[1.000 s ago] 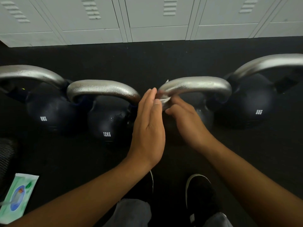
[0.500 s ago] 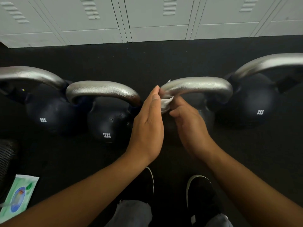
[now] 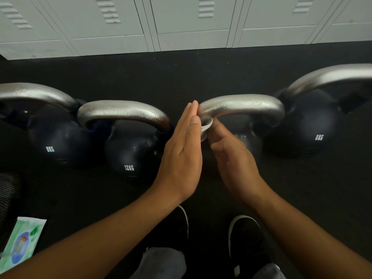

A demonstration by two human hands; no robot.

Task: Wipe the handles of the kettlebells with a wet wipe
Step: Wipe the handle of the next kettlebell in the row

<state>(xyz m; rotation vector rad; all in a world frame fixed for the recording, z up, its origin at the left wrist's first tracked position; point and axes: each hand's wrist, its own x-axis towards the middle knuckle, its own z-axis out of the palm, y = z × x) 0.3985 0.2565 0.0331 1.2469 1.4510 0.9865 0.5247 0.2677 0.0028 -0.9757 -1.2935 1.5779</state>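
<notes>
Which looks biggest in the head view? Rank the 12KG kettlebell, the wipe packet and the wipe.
1. 12KG kettlebell
2. Wipe packet, partly cut off at the frame edge and nearer the camera, so unsure
3. Wipe, mostly hidden between the hands

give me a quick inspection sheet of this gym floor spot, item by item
surface: black floor mat, dark and matte
job's things: four kettlebells in a row; white wet wipe at the left end of the third kettlebell handle
clutter: wet wipe pack lying bottom left
grippers: left hand flat, fingers straight beside the wipe; right hand pinches the wipe
cables: nothing seen
surroundings: grey lockers behind the kettlebells; black shoes below the hands
</notes>
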